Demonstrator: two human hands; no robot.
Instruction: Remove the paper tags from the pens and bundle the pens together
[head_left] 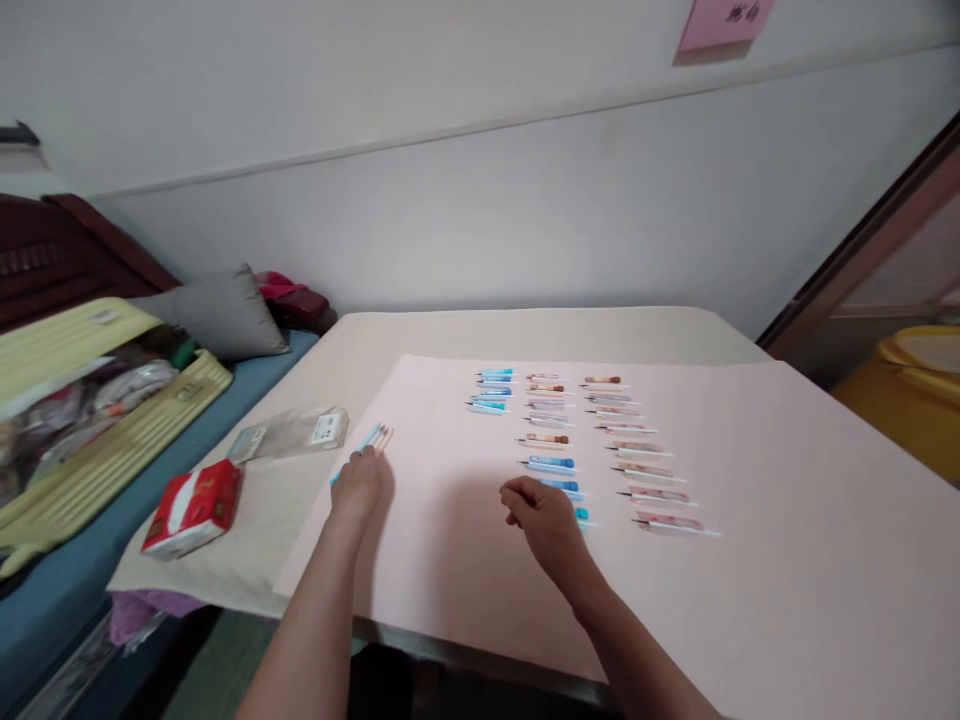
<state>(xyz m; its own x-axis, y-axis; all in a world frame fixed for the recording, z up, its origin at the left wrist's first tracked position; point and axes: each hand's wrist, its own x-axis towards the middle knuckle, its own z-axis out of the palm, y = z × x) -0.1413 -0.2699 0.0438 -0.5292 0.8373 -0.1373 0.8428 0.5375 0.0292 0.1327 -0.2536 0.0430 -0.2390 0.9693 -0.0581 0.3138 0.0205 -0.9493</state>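
On the left side of a pale pink sheet (450,560), my left hand (358,485) is closed over a small bunch of slim pens (381,437), their ends poking out past the fingers. My right hand (546,512) hovers near the middle with its fingers curled together and no pen showing in them. It partly covers the blue pens (561,486) at the near end of the middle column. Pens lie in columns: blue ones (491,393) at the back, brown and pink ones (547,405) in the middle, pink and brown ones (649,470) at right. Thin white sticks show beside many.
Left of the sheet lie a clear plastic bag (289,435) with a label and a red tissue pack (193,508). Beyond the table's left edge is a bed with a grey pillow (217,315) and an open yellow case (112,440). A wall (480,230) rises behind.
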